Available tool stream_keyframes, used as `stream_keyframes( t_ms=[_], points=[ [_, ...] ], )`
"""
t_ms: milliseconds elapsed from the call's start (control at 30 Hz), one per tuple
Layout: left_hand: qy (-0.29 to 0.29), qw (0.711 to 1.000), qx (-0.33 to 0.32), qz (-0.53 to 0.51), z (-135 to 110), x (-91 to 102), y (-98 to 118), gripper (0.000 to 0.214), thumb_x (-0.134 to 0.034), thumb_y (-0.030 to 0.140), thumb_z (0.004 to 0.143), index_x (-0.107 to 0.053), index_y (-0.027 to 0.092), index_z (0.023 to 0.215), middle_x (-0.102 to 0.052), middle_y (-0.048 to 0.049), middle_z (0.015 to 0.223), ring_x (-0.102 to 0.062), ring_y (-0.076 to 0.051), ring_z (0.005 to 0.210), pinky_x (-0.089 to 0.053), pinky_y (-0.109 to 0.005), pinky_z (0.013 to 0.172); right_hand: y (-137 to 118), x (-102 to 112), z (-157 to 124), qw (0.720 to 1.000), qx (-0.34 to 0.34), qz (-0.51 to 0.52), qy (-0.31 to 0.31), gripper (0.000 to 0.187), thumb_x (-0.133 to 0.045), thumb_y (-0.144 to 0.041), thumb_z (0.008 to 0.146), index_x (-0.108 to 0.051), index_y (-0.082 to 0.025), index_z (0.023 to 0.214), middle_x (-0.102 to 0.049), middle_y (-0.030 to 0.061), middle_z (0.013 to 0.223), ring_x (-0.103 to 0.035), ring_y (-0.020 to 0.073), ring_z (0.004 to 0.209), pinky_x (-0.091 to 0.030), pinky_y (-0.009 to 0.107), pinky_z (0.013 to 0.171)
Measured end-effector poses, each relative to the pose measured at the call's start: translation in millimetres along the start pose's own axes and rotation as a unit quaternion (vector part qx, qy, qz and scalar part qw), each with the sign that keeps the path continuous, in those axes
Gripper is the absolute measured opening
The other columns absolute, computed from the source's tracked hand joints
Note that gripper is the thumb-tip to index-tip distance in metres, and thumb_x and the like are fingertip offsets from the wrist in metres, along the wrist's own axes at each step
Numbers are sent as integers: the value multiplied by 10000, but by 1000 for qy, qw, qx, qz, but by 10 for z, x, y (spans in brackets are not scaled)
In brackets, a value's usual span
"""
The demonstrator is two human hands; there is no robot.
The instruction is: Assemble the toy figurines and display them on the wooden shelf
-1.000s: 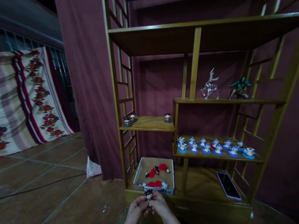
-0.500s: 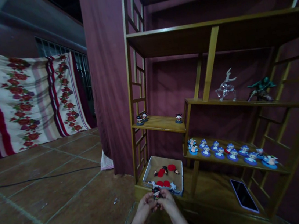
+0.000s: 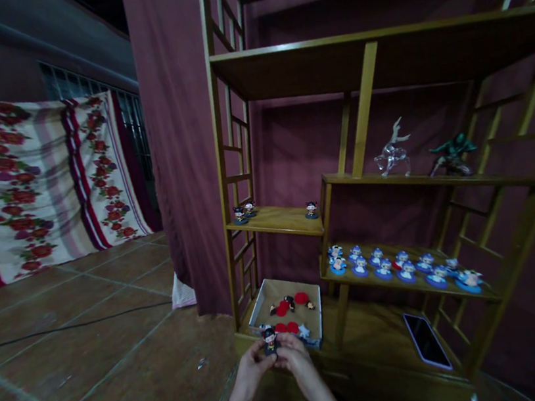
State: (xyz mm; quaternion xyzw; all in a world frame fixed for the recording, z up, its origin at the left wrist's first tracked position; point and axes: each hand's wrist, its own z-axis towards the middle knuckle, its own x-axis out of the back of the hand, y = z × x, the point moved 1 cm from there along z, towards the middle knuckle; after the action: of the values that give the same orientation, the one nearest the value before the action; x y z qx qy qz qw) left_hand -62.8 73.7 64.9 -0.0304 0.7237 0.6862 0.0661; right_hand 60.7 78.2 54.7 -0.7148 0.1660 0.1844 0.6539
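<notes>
Between my two hands is a small figurine (image 3: 270,340) with dark hair, a pale face and a dark round base, upright and facing me. My left hand (image 3: 252,370) pinches the base from the left. My right hand (image 3: 293,355) is closed on its right side, thumb near the base. Just beyond them, a shallow cardboard box (image 3: 259,308) holds several red discs (image 3: 301,298), a white star-shaped piece (image 3: 304,330) and more small dark-haired figurines (image 3: 289,302). Similar figurines stand on the small left shelf (image 3: 280,219): two at its left end, one (image 3: 311,209) at its right.
The wooden shelf unit (image 3: 368,106) fills the right side. Several blue-and-white figurines (image 3: 406,270) stand on a lower shelf, with a clear deer figure (image 3: 393,155) and a green figure (image 3: 455,154) above. A phone (image 3: 426,341) lies on the bottom board. A cable (image 3: 66,329) crosses the floor.
My hands have moved slightly left, with the figurine raised and showing its base more plainly. The whole view has shifted a little, so the shelf appears further left.
</notes>
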Motion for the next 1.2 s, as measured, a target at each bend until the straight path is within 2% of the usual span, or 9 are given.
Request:
stream_keyframes(
  t_ms=[133,267,467,633,833,1000,1200],
  points=[
    [-2,999,-42,25,73,-58,127,569,-795,371,408,-662,150,916,-660,-21,697,-576,-164,617,-449,-273,627,-71,22,-15,998,29,48,-24,345,-705,-248,549,-615,-179,874,-640,56,902,-605,179,766,-469,282,628],
    [-41,997,-63,32,108,-124,301,445,-784,353,452,-666,145,827,-681,-49,809,-596,-181,706,-453,-283,691,-165,46,-56,995,40,74,-45,397,-727,-268,577,-609,-185,948,-637,66,961,-603,178,824,-473,289,692],
    [-60,993,-70,71,80,-234,464,458,-766,323,498,-655,126,897,-681,-46,782,-594,-166,676,-453,-284,682,-316,83,-120,992,38,111,-44,392,-737,-272,589,-624,-185,954,-632,63,1014,-595,180,898,-471,301,773],
    [-45,984,-103,135,83,-292,372,398,-734,280,542,-645,126,897,-668,-38,738,-599,-183,695,-459,-288,663,-287,174,-96,994,11,107,-21,359,-715,-299,618,-618,-192,946,-650,52,978,-611,161,829,-482,291,730],
    [-52,950,-195,238,47,-265,269,282,-673,167,591,-633,148,870,-642,-56,886,-593,-185,788,-454,-296,726,-204,230,-63,998,13,60,1,348,-729,-292,572,-611,-202,888,-653,23,886,-607,153,785,-481,262,654],
    [-58,951,-162,256,17,-226,192,242,-663,175,607,-642,153,847,-657,-28,798,-596,-173,721,-457,-287,691,-183,212,-67,999,-6,37,14,332,-726,-288,556,-599,-203,850,-642,-1,820,-604,145,730,-477,260,633],
    [-52,972,-107,203,14,-146,63,282,-708,213,562,-660,148,833,-673,-22,747,-586,-168,680,-453,-277,659,-119,167,-82,999,-32,13,3,338,-728,-297,553,-591,-198,846,-653,7,809,-606,150,710,-476,270,623]
  ],
)
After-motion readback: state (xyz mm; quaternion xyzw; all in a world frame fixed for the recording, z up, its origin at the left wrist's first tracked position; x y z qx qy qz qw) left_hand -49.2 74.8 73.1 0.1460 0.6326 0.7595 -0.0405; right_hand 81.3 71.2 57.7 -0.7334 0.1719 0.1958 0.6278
